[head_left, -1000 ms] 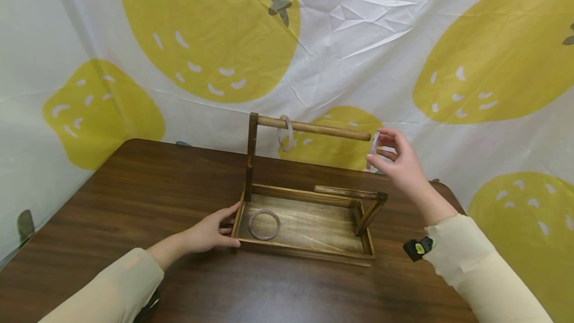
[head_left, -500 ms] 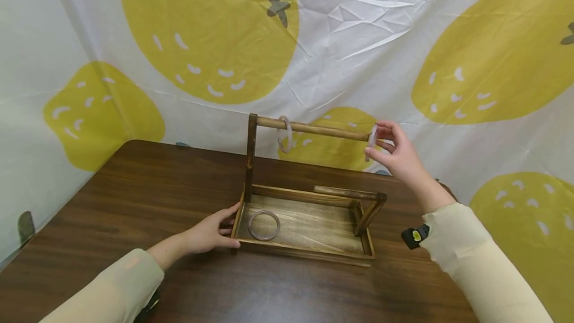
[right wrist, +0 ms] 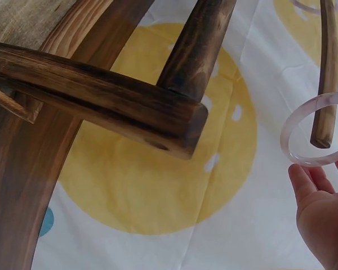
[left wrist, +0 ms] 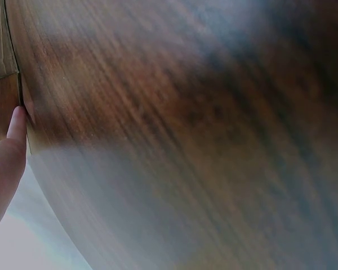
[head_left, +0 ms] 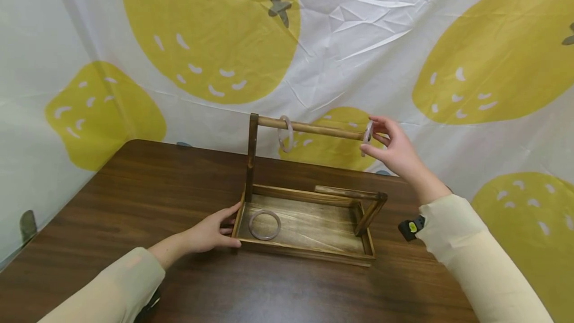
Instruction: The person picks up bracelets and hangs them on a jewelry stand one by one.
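Our right hand (head_left: 395,147) pinches a pale round ring (head_left: 367,133) around a brown wooden rod (head_left: 327,130); our left (head_left: 208,231) grips the wooden tray (head_left: 318,221) below, likely steadying it.

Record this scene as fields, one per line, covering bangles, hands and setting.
Held bangle: pinched by the right hand at the free end of the upper bar
Hanging bangle: around the upper bar, toward its left end
Lying bangle: flat inside the wooden tray, toward the left
Left hand: holds the tray's left end
Lower bar: bare
Surface: brown table
Backdrop: white cloth with yellow fruit print
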Demonstrator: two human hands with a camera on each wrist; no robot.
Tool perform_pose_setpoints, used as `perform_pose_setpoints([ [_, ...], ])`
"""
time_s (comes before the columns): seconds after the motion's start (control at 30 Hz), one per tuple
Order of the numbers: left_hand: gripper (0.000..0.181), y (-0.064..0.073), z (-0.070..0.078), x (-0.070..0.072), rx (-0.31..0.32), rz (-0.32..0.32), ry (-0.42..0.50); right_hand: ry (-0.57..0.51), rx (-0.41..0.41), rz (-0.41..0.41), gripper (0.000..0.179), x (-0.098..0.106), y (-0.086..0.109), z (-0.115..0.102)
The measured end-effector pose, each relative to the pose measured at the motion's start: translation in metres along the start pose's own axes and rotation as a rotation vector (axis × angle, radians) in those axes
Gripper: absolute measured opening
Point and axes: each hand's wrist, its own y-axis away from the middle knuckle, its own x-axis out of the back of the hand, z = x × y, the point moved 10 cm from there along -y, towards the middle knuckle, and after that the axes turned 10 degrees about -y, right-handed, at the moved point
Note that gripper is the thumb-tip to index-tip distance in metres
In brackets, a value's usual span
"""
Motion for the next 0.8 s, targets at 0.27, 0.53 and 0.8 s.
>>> perform_pose_setpoints([
  [0.27,0.098,-0.0012,0.0009,-0.0007,-0.007,0.002,-0.009,0.004,0.007,0.011,0.065,-0.0020,-0.0045,-0.0049],
  [0.53,0.099,-0.0004,0.0017,-0.0008,0.000,0.000,-0.022,0.016,0.005,-0.009,0.068,-0.0044,-0.0067,-0.0082],
  [0.8,0.098,-0.0001,0.0045,-0.0007,-0.007,0.002,-0.030,0.056,0.030,-0.031,0.068,-0.0080,-0.0101,-0.0104],
])
